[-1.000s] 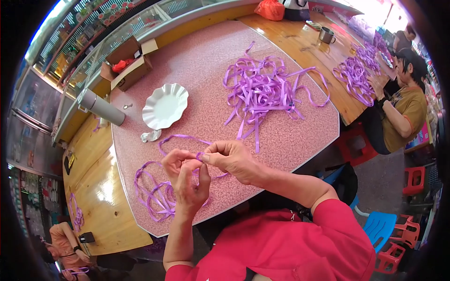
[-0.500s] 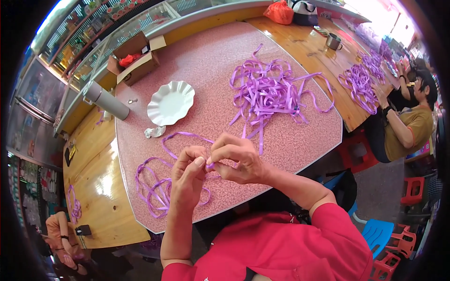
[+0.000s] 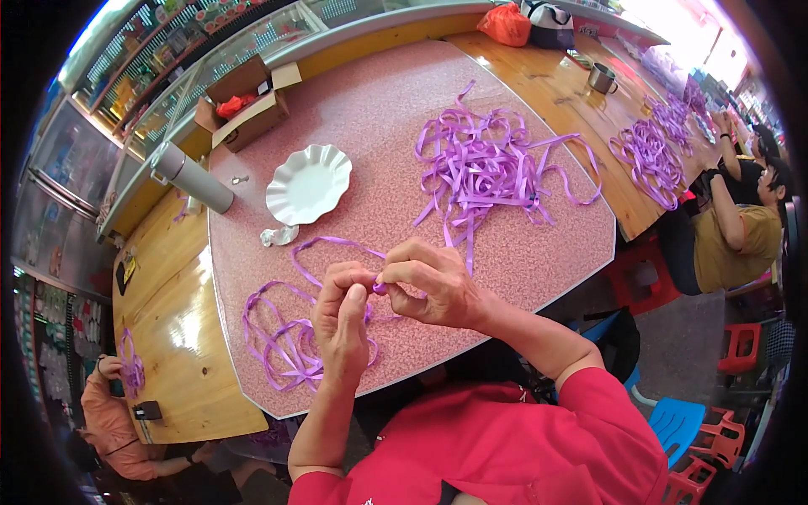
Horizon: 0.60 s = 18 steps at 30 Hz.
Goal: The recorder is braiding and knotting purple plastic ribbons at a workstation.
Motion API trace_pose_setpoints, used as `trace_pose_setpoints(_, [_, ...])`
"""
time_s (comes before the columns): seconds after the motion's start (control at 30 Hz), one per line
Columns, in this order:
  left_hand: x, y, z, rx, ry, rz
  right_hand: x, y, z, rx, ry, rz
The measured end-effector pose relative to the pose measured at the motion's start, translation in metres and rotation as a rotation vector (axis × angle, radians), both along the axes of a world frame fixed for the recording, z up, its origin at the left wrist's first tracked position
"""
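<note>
My left hand (image 3: 343, 311) and my right hand (image 3: 433, 284) meet over the near part of the pink speckled table (image 3: 370, 210). Both are closed in a pinch on one purple ribbon (image 3: 380, 289), whose small folded or looped bit shows between the fingertips. From there the ribbon runs up behind the hands. Loose loops of purple ribbon (image 3: 290, 358) lie left of my left wrist. Beyond my right hand sits a large tangled heap of purple ribbons (image 3: 484, 164), with strands trailing toward me.
A white scalloped plate (image 3: 308, 185), crumpled foil (image 3: 279, 236), a grey bottle (image 3: 192, 177) and an open cardboard box (image 3: 252, 109) stand on the left. At right, people sit by a wooden table with ribbon piles (image 3: 648, 160) and a metal mug (image 3: 601, 77). Another person (image 3: 122, 421) sits lower left.
My hands stay together, with the fingertips shifted slightly and the purple loop showing more. The person at lower left has reached up to the ribbons; the person at right has raised an arm.
</note>
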<state>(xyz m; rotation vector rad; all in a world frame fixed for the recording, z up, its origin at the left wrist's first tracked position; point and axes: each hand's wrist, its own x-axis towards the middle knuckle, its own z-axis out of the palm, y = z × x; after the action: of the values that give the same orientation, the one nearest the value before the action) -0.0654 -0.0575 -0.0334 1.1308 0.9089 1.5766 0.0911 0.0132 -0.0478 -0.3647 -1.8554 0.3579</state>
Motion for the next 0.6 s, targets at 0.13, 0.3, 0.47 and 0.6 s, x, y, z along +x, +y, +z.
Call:
trace_pose_setpoints(0.13, [0.009,-0.004,0.006,-0.014,0.031,0.04,0.001,0.001,0.0,0.006,0.0,-0.01])
trace_pose_setpoints(0.3, [0.008,0.0,-0.013,-0.007,-0.056,0.065,-0.002,-0.003,0.006,-0.043,0.031,0.01])
trace_pose_setpoints(0.47, [0.013,0.004,-0.016,-0.056,-0.263,0.019,-0.004,-0.013,0.004,-0.343,0.118,0.034])
trace_pose_setpoints(0.6, [0.015,0.006,-0.016,-0.025,-0.293,-0.016,-0.003,-0.021,0.013,-0.752,0.162,0.103])
